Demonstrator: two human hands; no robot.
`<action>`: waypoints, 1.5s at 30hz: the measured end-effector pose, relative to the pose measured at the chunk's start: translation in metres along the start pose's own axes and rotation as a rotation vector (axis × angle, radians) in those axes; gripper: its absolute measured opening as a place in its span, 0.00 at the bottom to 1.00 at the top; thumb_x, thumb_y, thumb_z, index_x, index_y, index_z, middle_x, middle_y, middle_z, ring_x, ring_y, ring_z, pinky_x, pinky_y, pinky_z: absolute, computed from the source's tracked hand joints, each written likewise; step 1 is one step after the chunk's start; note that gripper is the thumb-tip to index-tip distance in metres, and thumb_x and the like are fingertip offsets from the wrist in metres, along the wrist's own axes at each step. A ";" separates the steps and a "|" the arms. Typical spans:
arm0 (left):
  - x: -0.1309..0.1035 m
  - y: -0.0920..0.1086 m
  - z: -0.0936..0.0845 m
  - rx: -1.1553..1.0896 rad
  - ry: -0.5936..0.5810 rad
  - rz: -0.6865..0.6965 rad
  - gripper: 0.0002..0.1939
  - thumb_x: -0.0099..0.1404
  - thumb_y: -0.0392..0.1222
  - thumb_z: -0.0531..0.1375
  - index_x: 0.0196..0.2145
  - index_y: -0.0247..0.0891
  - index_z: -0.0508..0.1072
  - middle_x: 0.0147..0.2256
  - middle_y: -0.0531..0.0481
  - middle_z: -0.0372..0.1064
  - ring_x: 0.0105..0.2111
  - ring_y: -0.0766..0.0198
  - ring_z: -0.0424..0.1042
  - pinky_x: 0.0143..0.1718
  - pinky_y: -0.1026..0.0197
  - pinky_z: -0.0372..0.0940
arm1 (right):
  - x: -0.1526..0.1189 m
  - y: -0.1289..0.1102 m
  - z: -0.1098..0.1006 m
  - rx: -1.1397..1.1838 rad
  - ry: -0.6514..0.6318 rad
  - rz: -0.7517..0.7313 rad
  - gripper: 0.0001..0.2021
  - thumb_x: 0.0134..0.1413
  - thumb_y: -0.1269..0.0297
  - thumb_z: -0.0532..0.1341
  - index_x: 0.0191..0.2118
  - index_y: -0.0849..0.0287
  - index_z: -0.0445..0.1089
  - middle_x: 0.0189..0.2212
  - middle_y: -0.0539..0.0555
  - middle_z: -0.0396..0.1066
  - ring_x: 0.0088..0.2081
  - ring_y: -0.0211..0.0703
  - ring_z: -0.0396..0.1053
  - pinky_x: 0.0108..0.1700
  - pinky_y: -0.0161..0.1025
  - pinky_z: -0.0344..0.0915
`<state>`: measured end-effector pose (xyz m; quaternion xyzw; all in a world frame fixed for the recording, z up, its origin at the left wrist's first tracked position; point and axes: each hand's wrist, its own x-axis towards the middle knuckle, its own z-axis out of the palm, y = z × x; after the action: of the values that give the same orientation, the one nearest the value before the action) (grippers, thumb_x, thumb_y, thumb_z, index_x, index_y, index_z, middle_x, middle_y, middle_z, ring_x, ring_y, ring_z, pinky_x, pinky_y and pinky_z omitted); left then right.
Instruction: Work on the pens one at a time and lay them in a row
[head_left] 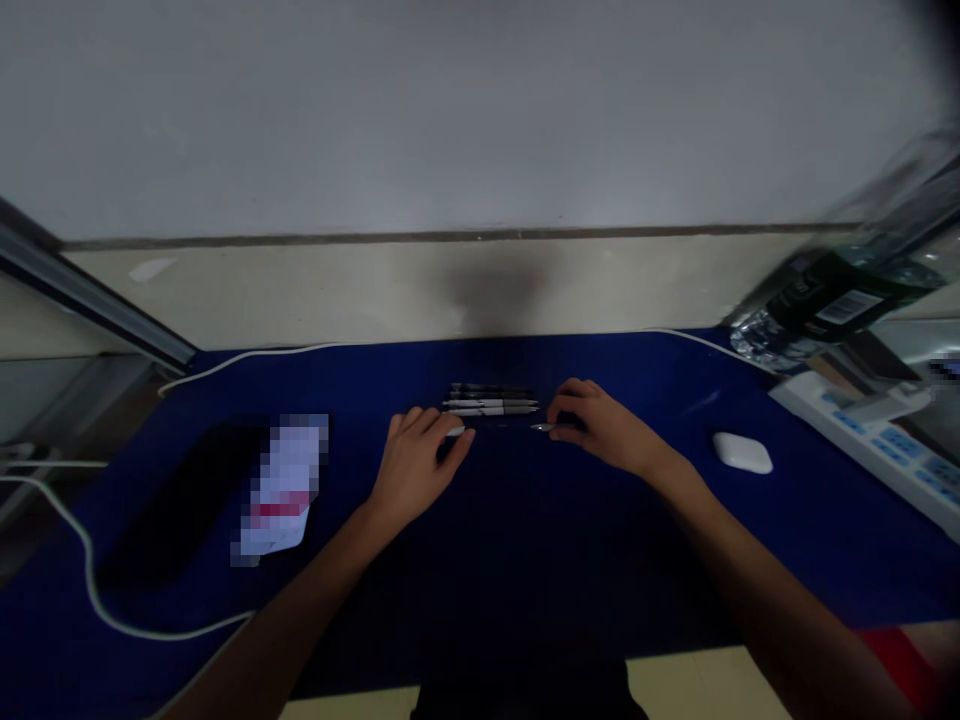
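Note:
Several pens (491, 407) lie side by side on the blue desk surface (510, 560), pointing left to right. Just in front of them is another pen (541, 427), with a white end on the left, a silvery tip on the right and a dark middle that barely shows. My left hand (416, 455) has its thumb and fingers closed around the white end. At the silvery tip, my right hand (592, 425) pinches with thumb and forefinger. The fingertips partly cover both ends of this pen.
To the left lie a lit phone (289, 490), a dark flat object (180, 500) and a white cable (94, 580). On the right are a white earbud case (742, 452), a power strip (877, 440) and a plastic bottle (832, 300). A pale wall (337, 290) stands behind the desk.

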<state>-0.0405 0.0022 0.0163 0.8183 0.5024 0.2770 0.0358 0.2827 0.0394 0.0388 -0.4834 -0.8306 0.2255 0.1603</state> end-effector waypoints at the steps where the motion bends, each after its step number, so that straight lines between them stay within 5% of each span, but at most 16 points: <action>1: 0.000 0.000 0.000 0.003 -0.008 -0.008 0.18 0.84 0.51 0.55 0.42 0.42 0.80 0.33 0.49 0.76 0.36 0.55 0.72 0.43 0.52 0.60 | 0.000 -0.004 -0.002 0.009 -0.024 -0.004 0.05 0.63 0.69 0.73 0.44 0.52 0.82 0.50 0.59 0.76 0.53 0.57 0.74 0.58 0.52 0.71; 4: 0.000 0.000 0.000 0.010 -0.027 -0.025 0.19 0.84 0.52 0.55 0.42 0.41 0.81 0.33 0.49 0.76 0.36 0.55 0.72 0.43 0.51 0.60 | 0.000 -0.015 -0.004 0.087 -0.108 -0.044 0.02 0.63 0.66 0.73 0.41 0.53 0.82 0.43 0.57 0.76 0.50 0.56 0.73 0.52 0.48 0.71; 9: 0.000 0.000 0.000 0.018 -0.015 -0.016 0.19 0.84 0.52 0.55 0.42 0.41 0.81 0.33 0.49 0.76 0.36 0.54 0.72 0.42 0.52 0.59 | -0.002 -0.028 -0.002 0.458 -0.127 0.090 0.06 0.68 0.59 0.68 0.41 0.55 0.74 0.27 0.47 0.71 0.28 0.42 0.67 0.33 0.40 0.62; 14: 0.000 0.001 0.000 0.013 0.019 0.013 0.19 0.85 0.50 0.55 0.42 0.40 0.81 0.33 0.49 0.76 0.36 0.54 0.71 0.42 0.52 0.59 | -0.002 -0.030 0.004 0.759 0.013 0.061 0.10 0.61 0.60 0.71 0.41 0.53 0.70 0.34 0.51 0.79 0.37 0.46 0.78 0.40 0.41 0.69; 45: -0.001 0.005 -0.001 0.015 -0.009 0.054 0.16 0.84 0.49 0.57 0.42 0.42 0.81 0.32 0.50 0.75 0.37 0.54 0.72 0.41 0.52 0.58 | -0.001 -0.044 0.016 0.605 -0.007 0.030 0.05 0.64 0.61 0.68 0.45 0.52 0.76 0.38 0.53 0.84 0.40 0.49 0.83 0.39 0.42 0.73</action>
<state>-0.0375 -0.0016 0.0181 0.8330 0.4821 0.2702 0.0245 0.2436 0.0158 0.0482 -0.4250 -0.7192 0.4665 0.2907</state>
